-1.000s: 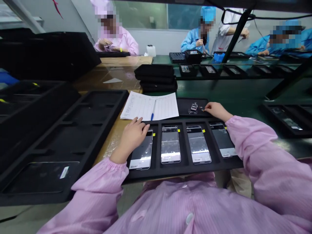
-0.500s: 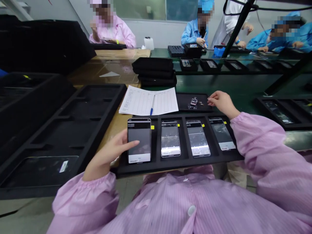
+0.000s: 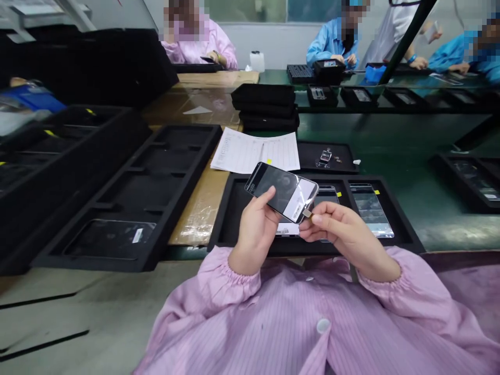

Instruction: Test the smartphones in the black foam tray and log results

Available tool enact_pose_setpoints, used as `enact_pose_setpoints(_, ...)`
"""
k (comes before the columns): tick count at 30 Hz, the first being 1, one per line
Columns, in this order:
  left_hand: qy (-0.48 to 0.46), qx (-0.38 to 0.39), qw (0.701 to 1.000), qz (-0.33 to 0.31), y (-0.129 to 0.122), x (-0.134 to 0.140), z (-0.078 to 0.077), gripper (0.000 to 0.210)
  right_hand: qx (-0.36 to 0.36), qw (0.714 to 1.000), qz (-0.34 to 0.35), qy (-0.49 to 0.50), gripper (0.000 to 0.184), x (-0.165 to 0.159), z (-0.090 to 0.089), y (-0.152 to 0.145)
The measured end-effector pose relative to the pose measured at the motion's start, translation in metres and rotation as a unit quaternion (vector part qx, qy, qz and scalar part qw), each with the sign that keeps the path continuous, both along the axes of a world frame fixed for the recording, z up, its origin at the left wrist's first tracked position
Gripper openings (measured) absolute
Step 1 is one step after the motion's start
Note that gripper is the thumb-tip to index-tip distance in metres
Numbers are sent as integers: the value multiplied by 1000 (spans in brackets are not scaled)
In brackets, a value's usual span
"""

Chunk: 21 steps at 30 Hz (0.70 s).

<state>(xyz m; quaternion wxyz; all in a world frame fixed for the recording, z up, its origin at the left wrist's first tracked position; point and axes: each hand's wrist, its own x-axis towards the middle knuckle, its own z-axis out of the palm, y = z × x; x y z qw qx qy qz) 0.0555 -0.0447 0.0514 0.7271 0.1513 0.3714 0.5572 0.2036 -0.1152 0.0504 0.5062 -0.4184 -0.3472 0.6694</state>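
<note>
A smartphone (image 3: 279, 185) is in my left hand (image 3: 258, 224), tilted above the black tray, with the thumb on its screen edge. Its lit screen shows a white band with a barcode at the end toward my right hand (image 3: 336, 226). Between the fingertips of that hand is a small metal plug (image 3: 307, 213), at the phone's bottom end; whether it is inserted I cannot tell. Below lies a black foam tray (image 3: 402, 234) with more phones, among them a right-hand phone (image 3: 371, 211) and a middle phone (image 3: 327, 194), partly hidden.
Behind are printed sheets (image 3: 234, 151) with a pen and a small black tray (image 3: 307, 156) holding a metal-and-clear piece (image 3: 325, 157) and tiny parts. A long foam tray (image 3: 195, 172) holds a dark phone (image 3: 113, 238) at left. Stacked trays (image 3: 263, 101) stand behind; co-workers sit across.
My left hand has lifted the phone from the tray and turned it sideways. My right hand has come from the small tray to the phone's end with the small metal plug.
</note>
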Motion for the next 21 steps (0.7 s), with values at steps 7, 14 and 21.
enact_pose_setpoints(7, -4, 42, 999, 28, -4, 1, 0, 17, 18, 999, -35, 5, 38, -11, -3, -8)
enact_pose_setpoints(14, 83, 192, 976, 58, -13, 0, -3, 40, 11, 998, -63, -12, 40, -12, -7, -7)
enact_pose_setpoints(21, 133, 244, 956, 95, -23, 4, -1, 44, 35, 999, -34, -21, 38, -10, -12, -6)
